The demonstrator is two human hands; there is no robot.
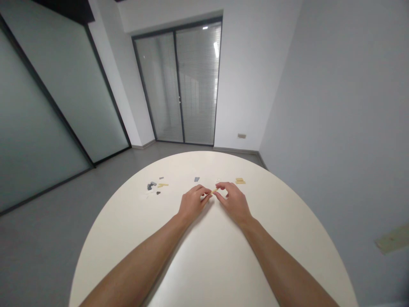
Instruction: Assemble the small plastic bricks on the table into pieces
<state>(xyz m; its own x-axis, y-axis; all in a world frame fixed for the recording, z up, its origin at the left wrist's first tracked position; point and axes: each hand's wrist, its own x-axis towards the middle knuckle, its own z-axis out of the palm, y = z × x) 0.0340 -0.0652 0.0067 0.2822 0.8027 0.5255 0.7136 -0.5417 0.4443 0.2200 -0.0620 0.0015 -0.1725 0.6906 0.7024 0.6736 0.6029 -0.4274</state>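
My left hand (193,201) and my right hand (234,202) meet over the middle of the table. Between their fingertips is a small tan piece (214,191), pinched from both sides; it looks like a toy building brick, though its exact shape is too small to make out. Just beyond my left hand lies a flat grey piece (197,179). Past my right fingers sit some tiny white pieces (219,179), and to their right is a little group of tan pieces (240,181).
On the left of the round white table (204,260) lie several loose pieces: dark grey ones (150,186), tan strips (162,185), a black piece (158,193) and faint white ones. Beyond the table stand a glass door (198,85) and white walls.
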